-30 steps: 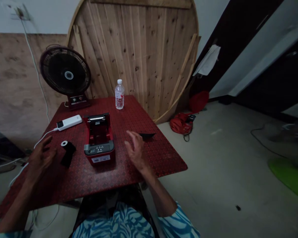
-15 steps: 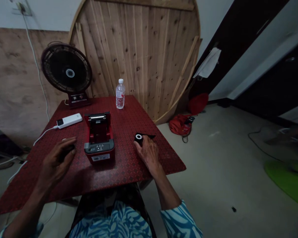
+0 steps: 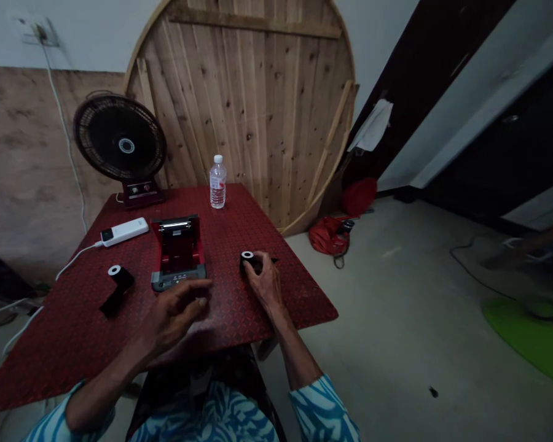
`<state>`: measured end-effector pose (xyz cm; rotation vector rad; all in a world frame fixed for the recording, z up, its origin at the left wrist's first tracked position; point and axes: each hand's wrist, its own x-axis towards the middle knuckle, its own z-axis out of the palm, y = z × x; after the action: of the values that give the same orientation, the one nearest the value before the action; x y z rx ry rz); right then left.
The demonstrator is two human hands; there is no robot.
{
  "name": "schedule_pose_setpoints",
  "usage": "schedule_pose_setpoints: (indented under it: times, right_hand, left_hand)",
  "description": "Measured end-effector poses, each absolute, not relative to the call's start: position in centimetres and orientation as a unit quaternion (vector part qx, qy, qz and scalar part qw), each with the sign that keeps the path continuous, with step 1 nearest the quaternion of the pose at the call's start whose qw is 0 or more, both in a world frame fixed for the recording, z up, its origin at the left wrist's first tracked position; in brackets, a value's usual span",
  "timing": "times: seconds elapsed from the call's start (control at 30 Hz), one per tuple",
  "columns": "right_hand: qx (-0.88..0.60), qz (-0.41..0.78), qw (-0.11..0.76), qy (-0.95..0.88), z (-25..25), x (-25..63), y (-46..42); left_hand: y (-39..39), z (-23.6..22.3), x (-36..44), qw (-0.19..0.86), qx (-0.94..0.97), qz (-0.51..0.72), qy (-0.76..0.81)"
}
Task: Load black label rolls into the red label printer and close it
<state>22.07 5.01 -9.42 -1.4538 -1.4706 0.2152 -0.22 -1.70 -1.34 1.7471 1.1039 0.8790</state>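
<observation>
A small red and black label printer [image 3: 177,252] stands on the table with its lid raised and its inside bare. My left hand [image 3: 177,313] hovers just in front of it, fingers stretched and thumb apart, holding nothing and covering the printer's front. To its left, a black roll with a white core [image 3: 123,279] stands upright, its loose strip trailing toward me. My right hand [image 3: 263,279] grips a second black roll [image 3: 247,258] between thumb and fingers, right of the printer. A bit of dark strip pokes out beyond the fingers.
The red patterned table [image 3: 230,325] also bears a white power bank [image 3: 126,232] with a cable, a water bottle [image 3: 218,184] and a dark fan [image 3: 122,144] at the back. A red bag [image 3: 327,235] lies on the floor to the right.
My left hand has left the left-hand black roll and moved right, to the front of the printer. My right hand still grips its roll. The view has shifted slightly.
</observation>
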Motion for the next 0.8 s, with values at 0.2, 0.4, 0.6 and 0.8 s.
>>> schedule_pose_setpoints:
  times: [0.2,0.4,0.6,0.8]
  right_hand:
    - [-0.483,-0.046,0.483,-0.729,-4.2,18.9,-1.5]
    - [-0.41,-0.05,0.441,-0.797,-3.6,16.9,-3.9]
    - [-0.381,0.001,0.513,-0.769,-3.2,17.5,-3.8]
    - [-0.449,0.317,0.569,-0.612,-4.8,17.1,-4.2]
  left_hand:
    - [-0.9,-0.5,1.7,0.592,0.608,0.333,0.41]
    - [-1.1,0.1,1.2,0.6,0.61,0.337,0.392]
    - [-1.1,0.8,-0.9,0.554,0.603,0.336,0.466]
    - [-1.6,1.1,-1.6,0.205,0.772,0.388,0.46]
